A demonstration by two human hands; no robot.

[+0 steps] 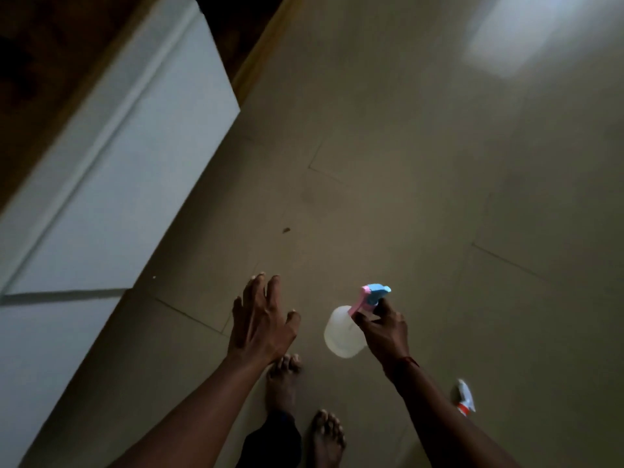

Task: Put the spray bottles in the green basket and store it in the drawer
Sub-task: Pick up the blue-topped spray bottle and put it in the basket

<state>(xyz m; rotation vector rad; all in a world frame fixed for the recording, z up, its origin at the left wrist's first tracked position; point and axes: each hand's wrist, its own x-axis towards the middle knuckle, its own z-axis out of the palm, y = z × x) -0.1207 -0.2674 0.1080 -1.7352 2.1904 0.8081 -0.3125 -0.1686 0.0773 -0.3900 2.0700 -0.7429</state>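
From the head camera, the right hand [383,329] grips a clear spray bottle [341,332] by its neck, just under the pink and blue trigger head [373,295], and holds it off the floor [422,163]. The left hand [261,319] is empty, with fingers spread, stretched forward beside the bottle but not touching it.

The grip looks like a pinch high on the neck, with the round body hanging below and to the left. A quick swing could make the bottle slip or twist out of the fingers, and a finger lying on the trigger could squirt liquid onto the smooth floor, right where the bare feet [304,410] stand. How full the bottle is cannot be told in this dim, blurred frame.

A second spray bottle [465,398] lies on the floor at the near right, close behind the right forearm, so a step backward could kick it. The green basket is not in view, so the bottle has no visible target yet. A white cabinet [118,163] fills the left side, its front shut; whether it holds the drawer I cannot tell. The floor ahead is open, with only a small dark speck [286,230].
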